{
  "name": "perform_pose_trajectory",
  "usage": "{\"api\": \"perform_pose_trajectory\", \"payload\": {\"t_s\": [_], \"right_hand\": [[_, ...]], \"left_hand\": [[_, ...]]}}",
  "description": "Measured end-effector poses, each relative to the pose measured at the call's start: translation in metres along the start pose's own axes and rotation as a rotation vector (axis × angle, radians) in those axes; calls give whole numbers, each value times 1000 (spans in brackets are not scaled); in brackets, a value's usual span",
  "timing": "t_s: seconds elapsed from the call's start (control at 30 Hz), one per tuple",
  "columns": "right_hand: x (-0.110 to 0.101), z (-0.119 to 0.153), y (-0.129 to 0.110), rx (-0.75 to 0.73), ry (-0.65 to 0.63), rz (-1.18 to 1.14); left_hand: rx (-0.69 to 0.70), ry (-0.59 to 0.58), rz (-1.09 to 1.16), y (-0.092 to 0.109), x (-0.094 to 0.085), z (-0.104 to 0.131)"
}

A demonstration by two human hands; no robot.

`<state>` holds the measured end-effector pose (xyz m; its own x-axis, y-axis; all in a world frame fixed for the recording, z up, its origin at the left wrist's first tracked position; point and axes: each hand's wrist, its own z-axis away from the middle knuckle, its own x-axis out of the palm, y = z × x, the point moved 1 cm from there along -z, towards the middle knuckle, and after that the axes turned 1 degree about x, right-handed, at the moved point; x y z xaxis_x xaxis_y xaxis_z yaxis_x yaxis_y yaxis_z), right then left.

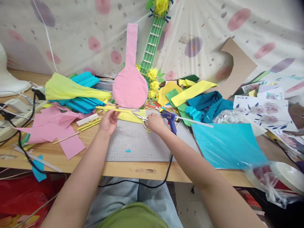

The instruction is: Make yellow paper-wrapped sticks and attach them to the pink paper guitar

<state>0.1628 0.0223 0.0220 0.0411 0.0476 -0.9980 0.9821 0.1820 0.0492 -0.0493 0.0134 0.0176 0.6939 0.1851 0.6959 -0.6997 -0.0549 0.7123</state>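
Observation:
My right hand (155,123) is closed round the handles of a pair of scissors (140,116), whose blades point left. Opposite it, my left hand (109,121) has its fingers curled at a thin yellow paper strip (125,110). A wider yellow paper piece (133,118) lies under the blades, on the grey cutting mat (135,142). Just right of my right hand is a blue glue gun (171,119) with a white glue stick (197,122) in its back. Behind the hands stands a pink banjo-shaped piece (130,90).
A green model instrument neck (152,44) with yellow flowers leans against the curtain. Pink paper (52,125), yellow sticks (89,125) and blue crepe paper (83,79) lie left. At right are a turquoise paper pack (230,142) and a tape roll (288,175). A black cord (140,182) hangs in front.

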Motion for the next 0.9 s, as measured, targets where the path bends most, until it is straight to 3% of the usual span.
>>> {"api": "perform_pose_trajectory", "payload": {"t_s": [0.1, 0.17, 0.33, 0.4, 0.47, 0.6, 0.73, 0.9], "right_hand": [[-1, 16, 2, -27, 197, -82], [-1, 32, 12, 22, 262, -178], [4, 67, 69, 362, 92, -279], [5, 69, 91, 480, 124, -262], [5, 64, 104, 490, 240, -257], [11, 39, 104, 369, 334, -395], [20, 27, 94, 529, 272, -571], [28, 32, 92, 568, 244, -601]], "left_hand": [[-45, -46, -253, -22, 7, 4], [-68, -86, -369, -33, 11, 8], [-68, -89, -510, -42, 15, 13], [-59, -72, -522, -43, 16, 12], [-60, -58, -528, -43, 17, 12], [-86, -64, -538, -43, 16, 14], [-66, -36, -546, -42, 13, 13], [36, 74, -560, -39, 10, 9]]}}
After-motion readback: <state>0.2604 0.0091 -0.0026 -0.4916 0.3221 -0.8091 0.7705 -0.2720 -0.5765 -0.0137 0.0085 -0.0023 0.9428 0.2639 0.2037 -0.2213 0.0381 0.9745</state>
